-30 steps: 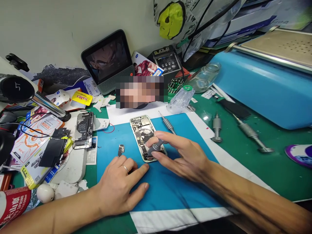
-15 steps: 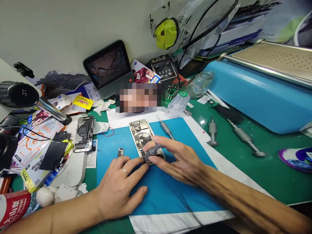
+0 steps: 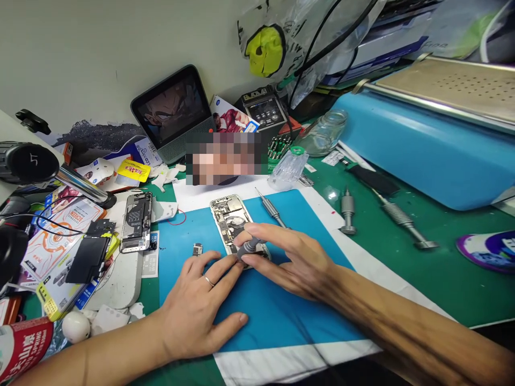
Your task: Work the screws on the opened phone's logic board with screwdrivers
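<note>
Our right hand [image 3: 301, 262]: fingers pinching grey screwdriver [image 3: 248, 247] over opened smartphone [image 3: 226, 210]; left hand [image 3: 197, 308]: fingers spread at near end.

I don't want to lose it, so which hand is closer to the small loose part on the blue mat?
Left. The left hand is just on the near side of the small loose part; the right hand is farther right, at the open phone, holding a grey tool.

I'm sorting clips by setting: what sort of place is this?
Probably a phone-repair workspace: an opened phone on a blue mat, a screwdriver to its right, packaging marked SCREEN further left.
</note>
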`<state>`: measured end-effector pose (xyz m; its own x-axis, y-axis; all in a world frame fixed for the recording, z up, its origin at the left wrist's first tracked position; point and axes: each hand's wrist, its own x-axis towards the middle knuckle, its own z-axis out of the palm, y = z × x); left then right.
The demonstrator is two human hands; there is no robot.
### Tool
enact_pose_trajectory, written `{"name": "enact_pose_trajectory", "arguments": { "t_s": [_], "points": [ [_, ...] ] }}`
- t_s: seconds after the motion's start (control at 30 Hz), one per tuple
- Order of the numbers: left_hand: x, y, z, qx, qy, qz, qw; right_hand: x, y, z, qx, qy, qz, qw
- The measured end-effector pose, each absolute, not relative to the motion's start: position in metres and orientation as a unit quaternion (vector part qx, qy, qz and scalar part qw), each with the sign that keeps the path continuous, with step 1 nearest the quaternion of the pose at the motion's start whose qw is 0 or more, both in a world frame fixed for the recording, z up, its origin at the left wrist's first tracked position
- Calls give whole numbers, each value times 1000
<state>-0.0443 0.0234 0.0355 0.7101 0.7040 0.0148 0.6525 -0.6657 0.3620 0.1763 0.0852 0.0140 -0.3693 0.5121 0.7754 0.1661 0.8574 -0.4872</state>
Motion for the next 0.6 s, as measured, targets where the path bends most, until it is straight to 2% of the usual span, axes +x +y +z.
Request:
{"name": "enact_pose_trajectory", "arguments": {
  "t_s": [0.6],
  "points": [
    [-44, 27, 34, 918, 364, 35, 155, 187, 89, 21, -260, -800, 144, 521]
  ]
}}
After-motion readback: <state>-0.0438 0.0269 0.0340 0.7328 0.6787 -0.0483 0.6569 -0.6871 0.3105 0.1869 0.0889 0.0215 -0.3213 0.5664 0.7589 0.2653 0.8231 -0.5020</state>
